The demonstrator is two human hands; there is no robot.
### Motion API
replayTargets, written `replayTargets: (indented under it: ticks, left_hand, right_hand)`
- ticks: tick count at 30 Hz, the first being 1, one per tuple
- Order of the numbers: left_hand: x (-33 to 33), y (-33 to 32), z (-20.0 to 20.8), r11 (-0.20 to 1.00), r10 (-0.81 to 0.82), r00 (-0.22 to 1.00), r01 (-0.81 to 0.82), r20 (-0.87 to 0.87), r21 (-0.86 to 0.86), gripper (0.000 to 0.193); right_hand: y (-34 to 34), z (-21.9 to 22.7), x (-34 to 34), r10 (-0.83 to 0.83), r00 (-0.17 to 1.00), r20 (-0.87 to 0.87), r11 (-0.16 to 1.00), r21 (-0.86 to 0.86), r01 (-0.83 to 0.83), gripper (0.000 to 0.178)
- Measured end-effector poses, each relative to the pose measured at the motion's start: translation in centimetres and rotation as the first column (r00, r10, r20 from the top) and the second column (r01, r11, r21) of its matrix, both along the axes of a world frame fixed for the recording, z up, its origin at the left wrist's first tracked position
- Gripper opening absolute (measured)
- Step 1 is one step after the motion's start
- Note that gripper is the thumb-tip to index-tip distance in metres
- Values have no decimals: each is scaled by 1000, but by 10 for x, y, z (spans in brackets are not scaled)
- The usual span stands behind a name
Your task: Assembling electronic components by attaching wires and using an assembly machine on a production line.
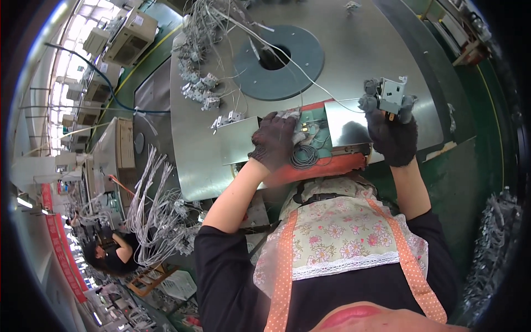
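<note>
My left hand, in a dark knitted glove with grey fingertips, lies across a long metal housing, its fingers curled at the far edge. Inside the housing's middle, a green section shows small parts, and a coil of dark wire lies at its near side. Raised over the right end, my right hand wears the same kind of glove. Its fingers close round a small boxy silver metal part with a brass-coloured bit underneath. A pale cable runs from the far wire bundle toward this hand.
Under the housing is a red pad on the metal table. A grey disc with a central hole sits beyond. Cables with metal ends lie far left; more cables hang nearer. Another person works at left.
</note>
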State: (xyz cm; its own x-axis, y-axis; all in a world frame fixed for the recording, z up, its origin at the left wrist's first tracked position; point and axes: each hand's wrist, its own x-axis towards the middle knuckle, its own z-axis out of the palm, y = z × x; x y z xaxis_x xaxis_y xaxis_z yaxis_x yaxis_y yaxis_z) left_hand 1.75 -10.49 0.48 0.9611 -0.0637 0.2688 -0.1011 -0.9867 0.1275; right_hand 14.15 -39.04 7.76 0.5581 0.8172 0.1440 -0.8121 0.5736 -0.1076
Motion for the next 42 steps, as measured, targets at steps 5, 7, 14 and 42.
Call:
replayTargets:
  ticks: [5,7,14,42]
  left_hand:
    - [6,-3,33,931,9,975,-88,-220,-354,49]
    - [12,4,29,825,24,968,-161,-251,-541,49]
    - [85,79,54,939,50,840,-224,-540,-260,42]
    - [10,7,0,975,-193,974,204,-120,86,34]
  right_hand:
    - [12,-5,4,36,971,235,982,-188,9,75]
    - [17,-9,11,-10,985,174,999,-49,19,72]
    - [69,-10,2,387,-72,919,587,-185,788,26]
    - [124,-38,-51,727,-261,635,452,-156,878,74]
